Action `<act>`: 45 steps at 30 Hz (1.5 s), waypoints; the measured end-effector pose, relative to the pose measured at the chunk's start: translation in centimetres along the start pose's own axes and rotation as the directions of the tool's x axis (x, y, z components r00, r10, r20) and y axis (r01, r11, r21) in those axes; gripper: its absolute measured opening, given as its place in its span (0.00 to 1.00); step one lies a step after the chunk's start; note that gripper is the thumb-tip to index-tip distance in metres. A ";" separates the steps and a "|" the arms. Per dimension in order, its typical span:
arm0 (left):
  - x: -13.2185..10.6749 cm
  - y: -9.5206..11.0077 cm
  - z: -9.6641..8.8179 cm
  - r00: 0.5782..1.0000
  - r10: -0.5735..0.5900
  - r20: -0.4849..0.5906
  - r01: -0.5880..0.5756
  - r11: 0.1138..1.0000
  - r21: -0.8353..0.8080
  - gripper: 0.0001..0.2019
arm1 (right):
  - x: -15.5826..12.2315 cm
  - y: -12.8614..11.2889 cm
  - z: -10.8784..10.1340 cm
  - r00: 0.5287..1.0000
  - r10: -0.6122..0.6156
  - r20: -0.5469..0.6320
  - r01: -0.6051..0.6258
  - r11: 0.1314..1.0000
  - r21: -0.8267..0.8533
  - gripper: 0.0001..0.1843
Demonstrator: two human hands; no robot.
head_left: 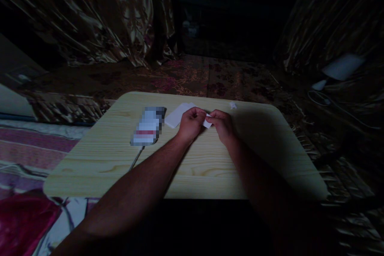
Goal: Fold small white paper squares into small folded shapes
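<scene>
Left hand (191, 124) and right hand (222, 125) pinch paper (208, 124) (far table edge (207, 101) near).

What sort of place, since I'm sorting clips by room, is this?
Probably a home, perhaps a bedroom: patterned curtains hang beyond the wooden table, striped cloth resembling bedding lies to its left, with a possible lamp on its right.

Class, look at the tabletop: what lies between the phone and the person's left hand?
In the head view, white paper lies on the table between the phone and the left hand, which partly hides it.
</scene>
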State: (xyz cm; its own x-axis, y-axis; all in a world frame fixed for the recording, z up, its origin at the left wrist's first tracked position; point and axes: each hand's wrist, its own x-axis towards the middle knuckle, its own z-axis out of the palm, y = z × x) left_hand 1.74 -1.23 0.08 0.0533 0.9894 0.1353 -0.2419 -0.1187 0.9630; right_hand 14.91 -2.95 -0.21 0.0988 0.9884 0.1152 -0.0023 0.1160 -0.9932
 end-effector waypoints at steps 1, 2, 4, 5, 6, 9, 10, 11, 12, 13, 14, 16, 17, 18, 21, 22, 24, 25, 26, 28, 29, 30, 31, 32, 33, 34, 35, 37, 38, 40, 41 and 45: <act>0.1 -0.1 0.0 1.000 -0.002 -0.005 0.002 1.000 -0.004 0.09 | 0.0 0.1 0.0 1.000 0.008 0.013 -0.009 1.000 0.019 0.13; 0.1 -0.2 -0.1 1.000 -0.004 -0.010 0.004 1.000 -0.006 0.09 | 0.0 0.2 0.1 1.000 0.016 0.022 -0.017 0.999 0.040 0.15; 0.2 -0.3 -0.2 1.000 -0.007 -0.014 0.007 1.000 -0.004 0.10 | 0.0 0.2 0.1 0.999 0.033 0.011 -0.033 0.997 0.068 0.19; 0.3 -0.3 -0.2 1.000 -0.009 -0.015 0.009 1.000 -0.001 0.10 | 0.0 0.2 0.2 0.999 0.042 -0.003 -0.041 0.996 0.074 0.22; 0.3 -0.3 -0.2 1.000 -0.010 -0.020 0.010 1.000 0.000 0.10 | 0.0 0.1 0.2 0.999 0.049 -0.016 -0.048 0.996 0.079 0.24; 0.3 -0.1 -0.1 0.999 -0.008 -0.049 0.008 1.000 -0.007 0.08 | -0.1 -0.1 0.3 0.999 0.047 -0.006 -0.047 0.996 0.081 0.20; 0.3 0.0 -0.1 0.998 -0.005 -0.063 0.004 1.000 -0.011 0.08 | -0.2 -0.2 0.4 0.999 0.043 0.004 -0.043 0.996 0.078 0.17; 0.3 0.1 -0.1 0.997 -0.003 -0.076 0.002 1.000 -0.014 0.07 | -0.2 -0.3 0.5 0.999 0.044 0.011 -0.044 0.996 0.072 0.14; 0.3 0.2 -0.1 0.996 -0.001 -0.085 -0.001 1.000 -0.017 0.06 | -0.2 -0.3 0.5 0.999 0.050 0.017 -0.051 0.997 0.064 0.12; 0.2 0.3 -0.1 0.996 0.001 -0.092 -0.003 1.000 -0.018 0.06 | -0.2 -0.3 0.6 0.998 0.057 0.022 -0.058 0.997 0.055 0.11; 0.2 0.3 0.0 0.995 0.003 -0.096 -0.005 1.000 -0.017 0.06 | -0.2 -0.3 0.7 0.998 0.060 0.027 -0.061 0.997 0.045 0.11; 0.2 0.3 0.0 0.996 0.006 -0.093 -0.007 1.000 -0.013 0.06 | -0.2 -0.2 0.8 0.998 0.051 0.028 -0.051 0.999 0.013 0.10; 0.2 0.3 0.0 0.996 0.005 -0.088 -0.007 1.000 -0.013 0.06 | -0.2 -0.1 0.8 0.999 0.042 0.023 -0.042 0.999 -0.004 0.09; 0.2 0.3 0.0 0.997 0.003 -0.080 -0.004 1.000 -0.016 0.06 | -0.1 -0.1 0.8 0.999 0.034 0.019 -0.033 0.999 -0.017 0.08; 0.1 0.2 0.0 0.999 -0.005 -0.052 0.003 1.000 -0.027 0.07 | -0.1 0.0 0.7 1.000 0.016 0.007 -0.016 0.999 -0.032 0.07; 0.1 0.2 0.0 0.999 -0.005 -0.046 0.003 1.000 -0.029 0.07 | -0.1 0.1 0.7 1.000 0.010 0.004 -0.009 1.000 -0.028 0.07; 0.1 0.2 0.0 0.999 -0.004 -0.037 0.003 0.999 -0.033 0.07 | -0.1 0.1 0.7 1.000 0.000 -0.001 0.000 1.000 -0.014 0.06; 0.1 0.2 0.0 0.999 -0.004 -0.033 0.003 0.999 -0.036 0.07 | 0.0 0.2 0.7 1.000 -0.002 -0.003 0.002 1.000 -0.004 0.06; 0.1 0.2 0.0 0.999 -0.005 -0.032 0.004 0.999 -0.039 0.07 | 0.0 0.2 0.7 1.000 -0.001 -0.003 0.001 1.000 0.005 0.06; 0.1 0.2 0.0 1.000 -0.005 -0.030 0.004 0.999 -0.043 0.07 | 0.1 0.3 0.6 1.000 0.003 -0.006 -0.003 1.000 0.011 0.06; 0.1 0.2 0.0 1.000 -0.005 -0.029 0.004 0.999 -0.047 0.07 | 0.1 0.3 0.6 1.000 0.004 -0.010 -0.004 1.000 0.010 0.06; 0.1 0.2 0.0 1.000 -0.007 -0.026 0.006 0.999 -0.052 0.08 | 0.1 0.4 0.6 1.000 0.003 -0.015 -0.003 1.000 0.007 0.06; 0.1 0.2 0.0 1.000 -0.010 -0.021 0.009 0.998 -0.057 0.08 | 0.2 0.4 0.6 1.000 0.002 -0.021 -0.002 1.000 0.002 0.06; 0.1 0.2 0.0 1.000 -0.013 -0.016 0.012 0.998 -0.062 0.08 | 0.1 0.4 0.6 1.000 0.003 -0.027 -0.003 1.000 -0.003 0.06; 0.1 0.2 0.0 1.000 -0.016 -0.013 0.015 0.998 -0.064 0.08 | 0.1 0.4 0.7 0.999 0.004 -0.033 -0.004 1.000 -0.007 0.06; 0.2 0.2 0.0 1.000 -0.016 -0.011 0.015 0.998 -0.064 0.08 | 0.1 0.4 0.7 0.999 0.008 -0.037 -0.008 1.000 -0.012 0.06; 0.2 0.3 0.0 1.000 -0.015 -0.009 0.014 0.998 -0.062 0.08 | 0.0 0.3 0.7 0.999 0.011 -0.042 -0.012 1.000 -0.014 0.06; 0.2 0.3 -0.1 1.000 -0.009 -0.007 0.008 0.998 -0.063 0.08 | -0.1 0.2 0.8 0.999 0.021 -0.048 -0.021 1.000 -0.008 0.06; 0.2 0.3 -0.1 1.000 -0.004 -0.004 0.004 0.998 -0.065 0.08 | -0.1 0.1 0.8 0.998 0.026 -0.050 -0.026 1.000 -0.004 0.06; 0.2 0.3 -0.1 1.000 0.004 0.004 -0.004 0.998 -0.066 0.08 | -0.1 0.0 0.8 0.998 0.026 -0.050 -0.026 1.000 -0.005 0.06; 0.2 0.4 -0.1 1.000 0.007 0.006 -0.007 0.998 -0.064 0.08 | -0.1 0.0 0.8 0.999 0.021 -0.047 -0.021 1.000 -0.012 0.05; 0.0 0.6 0.0 1.000 0.003 0.011 -0.002 0.998 -0.059 0.08 | -0.2 -0.2 0.6 0.999 -0.014 -0.035 0.012 0.999 -0.033 0.05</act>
State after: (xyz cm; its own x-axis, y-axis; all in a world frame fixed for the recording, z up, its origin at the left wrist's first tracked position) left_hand 1.64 -1.25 0.62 0.0632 0.9881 0.1404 -0.2984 -0.1155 0.9474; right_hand 14.27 -3.16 0.01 0.1332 0.9828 0.1282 0.0316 0.1250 -0.9916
